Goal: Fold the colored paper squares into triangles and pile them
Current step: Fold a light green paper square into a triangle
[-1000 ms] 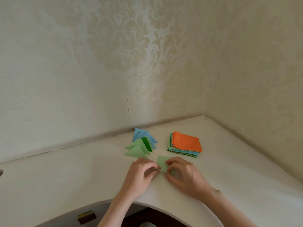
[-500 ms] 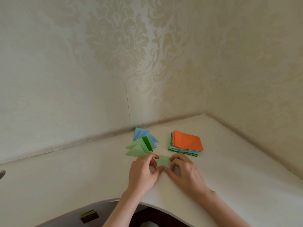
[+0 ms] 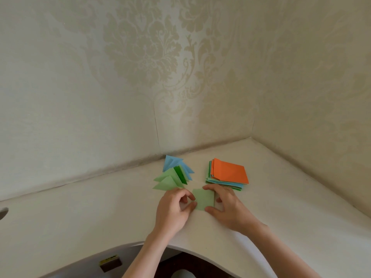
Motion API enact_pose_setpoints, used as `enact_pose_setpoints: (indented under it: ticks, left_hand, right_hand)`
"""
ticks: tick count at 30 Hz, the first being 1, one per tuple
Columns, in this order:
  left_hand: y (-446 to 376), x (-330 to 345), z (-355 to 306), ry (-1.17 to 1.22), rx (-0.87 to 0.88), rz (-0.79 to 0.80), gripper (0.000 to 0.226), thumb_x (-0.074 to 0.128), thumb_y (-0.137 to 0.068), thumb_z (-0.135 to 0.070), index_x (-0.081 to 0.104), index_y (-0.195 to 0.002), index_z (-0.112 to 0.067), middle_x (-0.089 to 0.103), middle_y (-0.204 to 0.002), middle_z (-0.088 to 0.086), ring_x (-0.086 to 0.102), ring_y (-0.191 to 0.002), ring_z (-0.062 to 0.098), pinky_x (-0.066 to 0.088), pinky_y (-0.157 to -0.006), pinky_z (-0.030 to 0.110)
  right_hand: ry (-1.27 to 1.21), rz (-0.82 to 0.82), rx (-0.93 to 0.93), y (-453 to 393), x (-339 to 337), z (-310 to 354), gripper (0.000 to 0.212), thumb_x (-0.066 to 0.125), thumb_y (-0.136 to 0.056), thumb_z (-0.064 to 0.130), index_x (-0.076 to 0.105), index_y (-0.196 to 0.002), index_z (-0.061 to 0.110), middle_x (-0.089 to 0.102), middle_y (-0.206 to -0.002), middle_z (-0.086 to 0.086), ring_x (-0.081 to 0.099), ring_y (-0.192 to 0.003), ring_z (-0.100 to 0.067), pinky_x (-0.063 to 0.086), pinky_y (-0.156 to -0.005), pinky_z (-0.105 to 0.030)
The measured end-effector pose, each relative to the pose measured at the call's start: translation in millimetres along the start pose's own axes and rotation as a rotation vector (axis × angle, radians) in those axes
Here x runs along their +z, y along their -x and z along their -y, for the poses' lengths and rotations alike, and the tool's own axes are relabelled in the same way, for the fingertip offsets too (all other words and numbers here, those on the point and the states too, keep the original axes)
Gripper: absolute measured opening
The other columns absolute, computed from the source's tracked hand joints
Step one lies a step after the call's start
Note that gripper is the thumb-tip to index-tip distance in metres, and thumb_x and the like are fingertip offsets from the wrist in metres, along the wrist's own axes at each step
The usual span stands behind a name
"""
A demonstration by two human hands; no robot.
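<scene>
Head view is showing me working on one light green square (image 3: 204,199), lying flat on the white desk (image 3: 100,217) between my two hands. I am judging this to be the start of a fold: the sheet is looking whole and uncreased, so the diagonal fold is not yet made. My left hand (image 3: 174,207) is curling its thumb and forefinger at the sheet's left edge, pinching its near-left corner. My right hand (image 3: 227,205) is holding the right side, fingers reaching over the far edge and thumb pressing at the near corner. Next I am expecting to need one corner lifted and carried across to the opposite corner, edges lined up, then a firm crease pressed along the diagonal. Thin paper is likely to slide, so one hand should be pinning it.

Just beyond my left hand the pile of folded triangles (image 3: 172,175) is fanning out, pale green nearest, dark green and blue behind. Just beyond my right hand the stack of unfolded squares (image 3: 228,173) is waiting, orange on top.
</scene>
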State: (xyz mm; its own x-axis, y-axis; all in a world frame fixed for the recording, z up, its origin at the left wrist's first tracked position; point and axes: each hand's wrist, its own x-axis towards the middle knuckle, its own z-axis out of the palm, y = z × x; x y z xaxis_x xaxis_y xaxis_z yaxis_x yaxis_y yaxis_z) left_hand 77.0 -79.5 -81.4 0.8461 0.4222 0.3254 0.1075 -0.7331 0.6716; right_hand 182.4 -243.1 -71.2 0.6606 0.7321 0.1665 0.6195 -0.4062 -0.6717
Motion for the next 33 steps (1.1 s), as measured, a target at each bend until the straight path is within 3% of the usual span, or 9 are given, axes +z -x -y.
enact_pose_setpoints:
  ticks: [2, 5, 8, 11, 15, 19, 23, 29, 33]
  left_hand:
    - [-2, 0, 0, -0.004, 0.002, 0.029, 0.005, 0.071, -0.081, -0.030, 0.068, -0.081, -0.034, 0.060, -0.082, -0.018, 0.053, -0.087, 0.000, 0.046, -0.077, 0.023]
    - [-5, -2, 1, -0.032, 0.016, 0.061, 0.017, 0.064, -0.088, -0.016, 0.071, -0.085, -0.031, 0.060, -0.090, -0.017, 0.053, -0.091, 0.005, 0.045, -0.079, 0.021]
    - [-4, -3, -1, -0.152, 0.096, 0.058, 0.019, 0.057, -0.092, -0.012, 0.072, -0.095, -0.023, 0.057, -0.096, -0.009, 0.048, -0.097, 0.011, 0.038, -0.081, 0.016]
    - [3, -1, -8, -0.230, 0.194, 0.055, 0.021, 0.054, -0.094, -0.025, 0.072, -0.102, -0.017, 0.057, -0.098, -0.006, 0.046, -0.096, 0.014, 0.044, -0.084, 0.024]
    - [13, 4, -16, -0.297, 0.270, 0.049, 0.048, 0.039, -0.090, -0.058, 0.070, -0.100, -0.022, 0.057, -0.100, -0.011, 0.048, -0.095, 0.011, 0.043, -0.080, 0.028]
    - [18, 3, -12, -0.309, 0.310, 0.022, 0.030, 0.047, -0.086, -0.049, 0.067, -0.093, -0.027, 0.060, -0.097, -0.018, 0.052, -0.095, 0.008, 0.040, -0.076, 0.025]
    - [16, -1, -2, -0.268, 0.285, -0.033, 0.005, 0.065, -0.081, -0.032, 0.068, -0.081, -0.027, 0.064, -0.089, -0.021, 0.052, -0.089, 0.006, 0.033, -0.072, 0.019]
    - [16, -13, 6, -0.183, 0.125, -0.064, 0.011, 0.076, -0.078, -0.026, 0.066, -0.074, -0.025, 0.059, -0.076, -0.022, 0.050, -0.079, 0.006, 0.040, -0.069, 0.022]
    - [17, -12, 0, -0.068, -0.010, -0.084, 0.011, 0.072, -0.082, -0.023, 0.064, -0.087, -0.028, 0.054, -0.073, -0.023, 0.052, -0.078, 0.003, 0.038, -0.064, 0.010]
  right_hand:
    - [-0.011, 0.027, 0.023, 2, -4, 1, 0.055, 0.072, -0.083, 0.023, 0.046, -0.131, 0.031, 0.041, -0.114, 0.015, 0.041, -0.097, 0.002, 0.031, -0.080, 0.003]
    - [0.024, 0.009, 0.008, 3, -4, 1, 0.046, 0.070, -0.083, 0.024, 0.055, -0.127, 0.028, 0.049, -0.116, 0.015, 0.046, -0.103, -0.002, 0.038, -0.087, -0.007]
    - [0.047, -0.027, 0.008, 4, -4, 3, 0.039, 0.058, -0.085, 0.008, 0.064, -0.121, 0.020, 0.056, -0.109, 0.009, 0.053, -0.099, -0.008, 0.038, -0.085, -0.007]
    - [0.090, -0.078, -0.026, 6, -1, 4, 0.042, 0.054, -0.079, -0.004, 0.071, -0.111, 0.017, 0.062, -0.101, 0.005, 0.058, -0.096, -0.012, 0.040, -0.083, -0.008]
    - [0.014, -0.151, -0.005, 10, -1, 12, 0.025, 0.067, -0.075, 0.003, 0.076, -0.088, 0.022, 0.067, -0.085, 0.011, 0.061, -0.081, -0.003, 0.045, -0.071, -0.010]
    - [0.027, -0.122, -0.043, 9, -4, 13, 0.014, 0.076, -0.076, 0.019, 0.075, -0.089, 0.025, 0.062, -0.083, 0.012, 0.057, -0.081, -0.003, 0.040, -0.068, -0.008]
    - [0.170, -0.120, -0.064, 6, -1, 5, 0.015, 0.075, -0.079, 0.037, 0.075, -0.092, 0.029, 0.048, -0.085, 0.013, 0.048, -0.081, -0.006, 0.040, -0.071, -0.018]
    - [0.159, -0.168, -0.088, 1, 3, 2, 0.013, 0.074, -0.079, 0.040, 0.074, -0.083, 0.028, 0.049, -0.085, 0.012, 0.049, -0.080, -0.007, 0.044, -0.073, -0.027]
    - [0.156, -0.164, -0.024, -5, 10, 5, 0.019, 0.069, -0.082, 0.043, 0.071, -0.082, 0.024, 0.051, -0.086, 0.010, 0.049, -0.082, -0.009, 0.045, -0.076, -0.030]
